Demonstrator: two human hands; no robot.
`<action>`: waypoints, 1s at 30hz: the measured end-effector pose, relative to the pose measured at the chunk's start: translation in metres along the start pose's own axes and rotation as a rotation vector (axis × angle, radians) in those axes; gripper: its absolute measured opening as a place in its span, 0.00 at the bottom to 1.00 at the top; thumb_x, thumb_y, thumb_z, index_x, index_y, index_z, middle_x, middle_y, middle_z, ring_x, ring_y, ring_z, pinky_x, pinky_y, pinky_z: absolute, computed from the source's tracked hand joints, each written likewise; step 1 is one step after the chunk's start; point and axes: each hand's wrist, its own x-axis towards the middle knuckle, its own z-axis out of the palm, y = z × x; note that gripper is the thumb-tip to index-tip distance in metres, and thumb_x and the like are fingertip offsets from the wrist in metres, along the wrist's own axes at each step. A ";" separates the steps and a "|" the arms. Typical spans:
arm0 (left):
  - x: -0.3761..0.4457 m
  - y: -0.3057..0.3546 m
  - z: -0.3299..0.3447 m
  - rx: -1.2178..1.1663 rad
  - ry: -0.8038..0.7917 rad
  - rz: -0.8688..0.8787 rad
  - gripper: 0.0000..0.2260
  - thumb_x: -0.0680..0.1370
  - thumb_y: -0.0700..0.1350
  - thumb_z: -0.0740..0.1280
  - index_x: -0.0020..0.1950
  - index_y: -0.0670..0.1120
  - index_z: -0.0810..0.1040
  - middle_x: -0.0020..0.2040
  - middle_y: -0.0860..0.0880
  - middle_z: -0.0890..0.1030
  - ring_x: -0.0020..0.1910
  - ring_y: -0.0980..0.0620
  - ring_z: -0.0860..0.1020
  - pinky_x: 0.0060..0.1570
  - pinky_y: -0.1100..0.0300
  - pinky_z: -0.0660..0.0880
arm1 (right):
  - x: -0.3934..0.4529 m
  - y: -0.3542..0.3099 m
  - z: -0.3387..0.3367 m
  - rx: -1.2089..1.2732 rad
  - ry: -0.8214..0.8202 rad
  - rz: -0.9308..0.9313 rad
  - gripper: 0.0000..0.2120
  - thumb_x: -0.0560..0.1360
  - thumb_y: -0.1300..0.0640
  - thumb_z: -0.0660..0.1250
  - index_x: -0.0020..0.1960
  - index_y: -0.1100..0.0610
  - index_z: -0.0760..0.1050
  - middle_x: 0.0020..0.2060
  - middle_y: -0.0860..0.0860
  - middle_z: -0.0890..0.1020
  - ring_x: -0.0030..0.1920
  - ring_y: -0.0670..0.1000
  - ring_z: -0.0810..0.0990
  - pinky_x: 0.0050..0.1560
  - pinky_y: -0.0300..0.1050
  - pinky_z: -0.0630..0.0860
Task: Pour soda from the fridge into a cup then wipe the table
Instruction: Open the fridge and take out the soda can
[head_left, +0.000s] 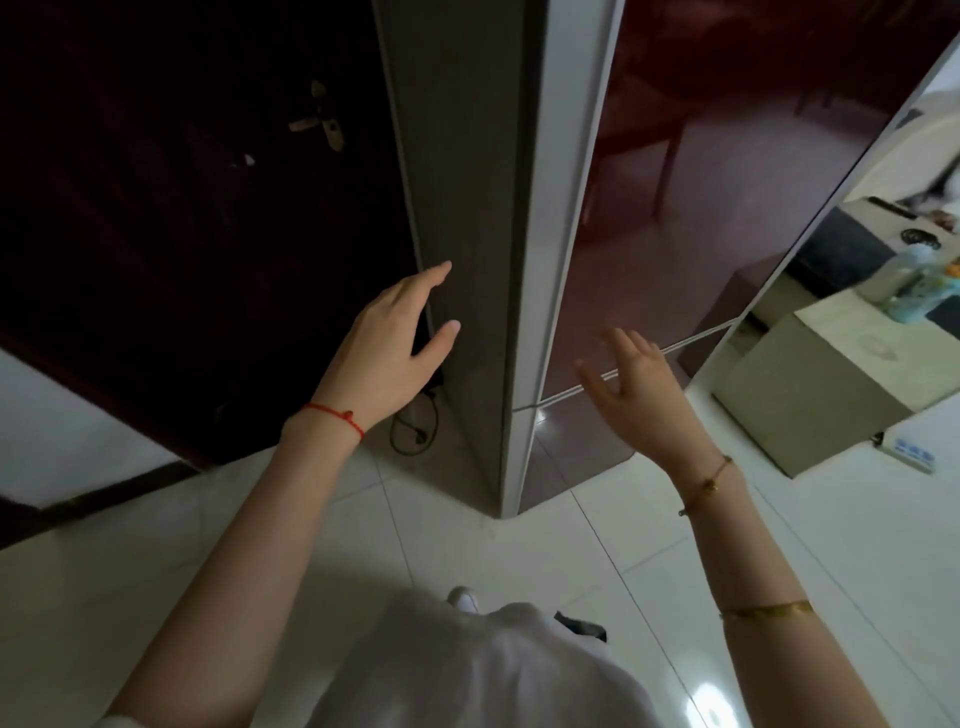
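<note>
Both arms reach fwd toward the fridge (519, 218), which stands centre frame w/ its corner edge facing the camera and doors closed. Left hand (387, 345), mid-left of frame, is spread, fingers straight, fingertips at the fridge's grey side panel; contact can't be told. Red string bracelet (336, 417) on that wrist. Right hand (636, 387), centre-right, is blurred, fingers splayed, holding nothing, in front of the dark red door near the seam between upper & lower doors. Soda and cup not visible.
</note>
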 end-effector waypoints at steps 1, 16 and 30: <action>0.008 -0.003 0.000 -0.020 -0.004 0.019 0.26 0.81 0.50 0.62 0.78 0.51 0.59 0.75 0.52 0.66 0.74 0.56 0.64 0.72 0.58 0.63 | 0.002 -0.003 0.002 0.003 0.015 0.024 0.22 0.80 0.48 0.61 0.71 0.57 0.67 0.66 0.55 0.74 0.67 0.58 0.71 0.67 0.52 0.68; 0.086 -0.007 0.036 -0.225 -0.040 0.143 0.30 0.80 0.50 0.63 0.79 0.49 0.54 0.76 0.48 0.62 0.72 0.55 0.66 0.66 0.60 0.66 | 0.027 -0.026 0.023 0.095 0.151 0.140 0.31 0.80 0.44 0.59 0.78 0.56 0.56 0.74 0.53 0.65 0.74 0.52 0.63 0.74 0.50 0.63; 0.102 0.004 0.057 -0.466 -0.026 0.072 0.21 0.82 0.42 0.60 0.75 0.44 0.62 0.70 0.46 0.70 0.67 0.54 0.71 0.50 0.84 0.66 | 0.054 -0.038 0.031 0.115 0.167 0.073 0.32 0.81 0.46 0.59 0.79 0.54 0.51 0.76 0.51 0.61 0.74 0.53 0.61 0.74 0.48 0.60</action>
